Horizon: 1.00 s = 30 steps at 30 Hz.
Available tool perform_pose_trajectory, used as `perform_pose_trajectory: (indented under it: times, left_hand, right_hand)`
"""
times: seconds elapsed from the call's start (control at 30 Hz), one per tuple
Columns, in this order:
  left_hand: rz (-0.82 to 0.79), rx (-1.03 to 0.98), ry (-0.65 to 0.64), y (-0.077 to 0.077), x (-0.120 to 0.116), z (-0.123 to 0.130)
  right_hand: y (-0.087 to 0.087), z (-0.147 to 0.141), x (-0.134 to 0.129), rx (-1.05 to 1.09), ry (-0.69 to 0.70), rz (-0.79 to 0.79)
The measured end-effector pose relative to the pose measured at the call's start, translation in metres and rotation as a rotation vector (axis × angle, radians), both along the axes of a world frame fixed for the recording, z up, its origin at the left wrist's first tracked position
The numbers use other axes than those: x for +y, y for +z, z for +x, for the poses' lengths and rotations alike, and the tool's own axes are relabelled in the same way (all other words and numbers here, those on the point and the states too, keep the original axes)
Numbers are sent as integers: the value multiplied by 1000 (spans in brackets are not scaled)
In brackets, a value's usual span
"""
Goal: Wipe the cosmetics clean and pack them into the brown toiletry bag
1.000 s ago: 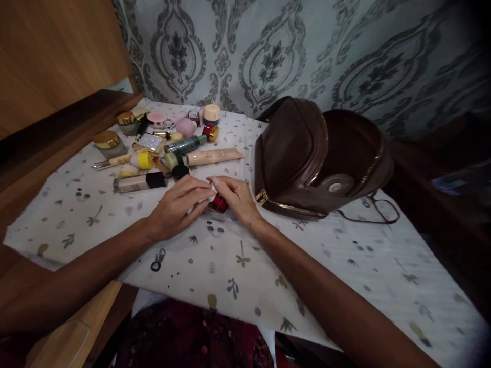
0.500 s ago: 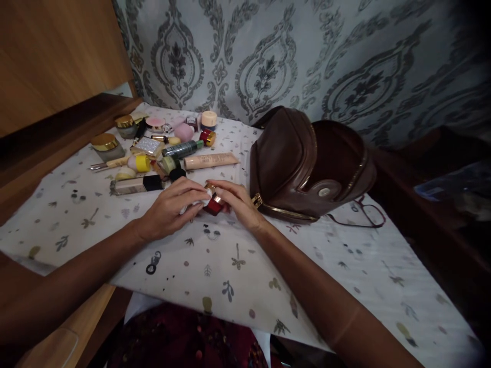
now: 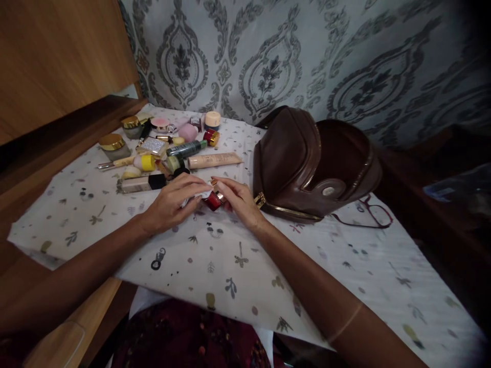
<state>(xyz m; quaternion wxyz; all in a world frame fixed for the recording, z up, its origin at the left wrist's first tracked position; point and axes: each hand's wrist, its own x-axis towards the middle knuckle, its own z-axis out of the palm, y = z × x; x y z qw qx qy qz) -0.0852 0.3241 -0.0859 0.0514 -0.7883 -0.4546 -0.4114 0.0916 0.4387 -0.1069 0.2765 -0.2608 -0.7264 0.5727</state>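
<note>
Over the middle of the cloth-covered table (image 3: 215,260), my right hand (image 3: 241,203) is closed round a small red and gold container (image 3: 213,201). My left hand (image 3: 171,200) pinches a white wipe (image 3: 199,194) against the container's left side. Just behind my left hand lie a beige bottle with a black cap (image 3: 140,183) and a round black item, partly hidden by the fingers. A beige tube (image 3: 215,160) lies behind the container. To the right of my right hand sits a dark brown bag (image 3: 289,158) with its zip undone.
Jars with gold lids (image 3: 112,142), a green bottle (image 3: 187,148), a pink sponge (image 3: 187,133) and several other cosmetics cover the table's back left. Glasses (image 3: 364,217) lie right of the bag. Wooden furniture (image 3: 65,61) stands at the left, and a patterned curtain hangs behind.
The whole view has shifted slightly, so things appear a little further right. The red container is tilted a bit differently between my hands, and more of its red side shows.
</note>
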Motion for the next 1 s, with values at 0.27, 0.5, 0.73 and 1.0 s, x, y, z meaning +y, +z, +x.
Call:
perform_pose_trajectory:
  times: [0.27, 0.5, 0.73, 1.0]
  left_hand:
    - [-24, -21, -20, 2, -2, 3]
    - [-3, -35, 44, -2, 0, 4]
    - [83, 38, 84, -3, 0, 4]
    - [123, 165, 21, -5, -2, 12]
  right_hand:
    - [-4, -2, 1, 9, -19, 10]
    - [-3, 3, 2, 95, 85, -73]
    - [-5, -2, 3, 93, 67, -48]
    - [-7, -5, 2, 86, 13, -54]
